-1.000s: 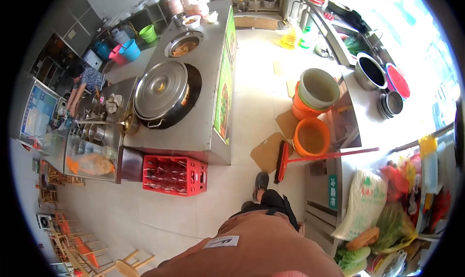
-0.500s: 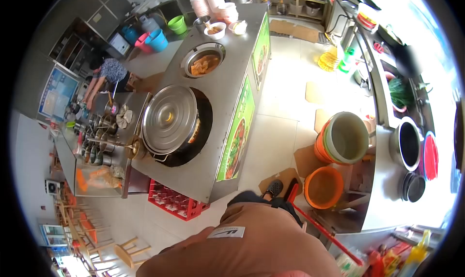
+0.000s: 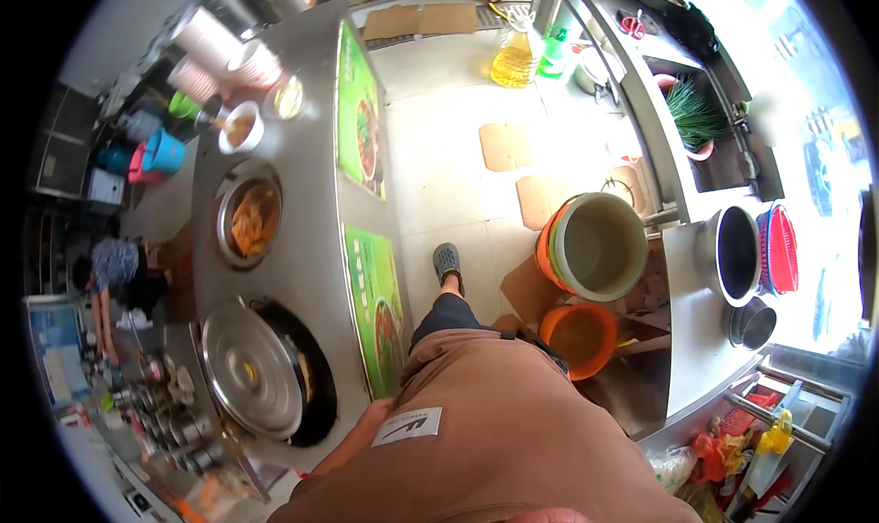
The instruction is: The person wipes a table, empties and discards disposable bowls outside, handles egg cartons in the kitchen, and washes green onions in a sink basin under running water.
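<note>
A strip of bare skin on my left arm (image 3: 362, 433) shows beside my brown shirt (image 3: 513, 422), close to the edge of the steel counter (image 3: 311, 120). The fingers on that side are hidden. My right hand is out of sight. On the counter near my left side sits a large pot with a steel lid (image 3: 252, 369). Beyond it, a round steel well (image 3: 240, 253) contains orange-brown food (image 3: 255, 221). My foot in a grey clog (image 3: 447, 259) is forward on the tiled floor.
An orange bucket (image 3: 579, 338) and stacked tubs (image 3: 600, 248) stand ahead to the right. A side counter carries a steel pot (image 3: 732, 256) and a red basket (image 3: 781, 251). An oil jug (image 3: 513, 64) stands on the floor. Another person (image 3: 114, 267) bends over at far left.
My view has moved forward and turned, so the counter runs more upright at the left. One foot has come forward. The red pole and red crate have left the view.
</note>
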Tool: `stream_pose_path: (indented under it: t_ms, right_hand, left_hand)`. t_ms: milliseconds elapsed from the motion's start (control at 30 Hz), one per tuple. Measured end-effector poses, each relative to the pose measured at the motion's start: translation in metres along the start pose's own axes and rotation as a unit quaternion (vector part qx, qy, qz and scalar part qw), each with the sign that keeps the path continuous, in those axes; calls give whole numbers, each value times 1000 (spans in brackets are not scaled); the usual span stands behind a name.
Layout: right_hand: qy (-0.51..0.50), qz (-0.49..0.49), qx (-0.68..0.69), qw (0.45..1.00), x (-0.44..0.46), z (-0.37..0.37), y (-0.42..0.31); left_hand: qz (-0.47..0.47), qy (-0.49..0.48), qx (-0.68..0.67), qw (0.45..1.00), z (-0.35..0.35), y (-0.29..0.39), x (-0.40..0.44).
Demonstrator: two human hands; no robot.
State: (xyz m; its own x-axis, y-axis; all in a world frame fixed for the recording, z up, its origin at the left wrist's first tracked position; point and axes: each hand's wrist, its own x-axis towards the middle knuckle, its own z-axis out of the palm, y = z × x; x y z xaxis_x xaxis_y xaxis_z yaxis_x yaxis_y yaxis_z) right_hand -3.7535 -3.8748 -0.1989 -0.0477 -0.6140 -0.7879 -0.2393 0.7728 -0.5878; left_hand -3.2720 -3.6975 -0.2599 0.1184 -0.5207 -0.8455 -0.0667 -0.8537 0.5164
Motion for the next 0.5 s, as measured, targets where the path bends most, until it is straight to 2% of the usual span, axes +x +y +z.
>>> stream_pose_path:
  t_ms: [133, 200, 267, 333, 433, 500]
  right_hand:
    - [15, 3, 40, 999, 22, 35, -65]
    - [17, 7, 71, 997, 27, 43, -87]
    - [21, 14, 101, 995, 30, 49, -108]
    - [24, 24, 137, 990, 37, 51, -125]
    - [26, 35, 202, 978, 53, 48, -143]
    - [21, 36, 248, 968, 75, 44, -159]
  left_hand:
    - [86, -37, -27, 995, -50, 64, 71]
    - [111, -54, -2, 992, -72, 117, 85]
    - [113, -71, 86, 987, -83, 207, 84]
    - [117, -38, 106, 987, -92, 252, 100]
    - [49, -19, 65, 996, -91, 327, 122]
    - [131, 26, 175, 976, -85, 402, 125]
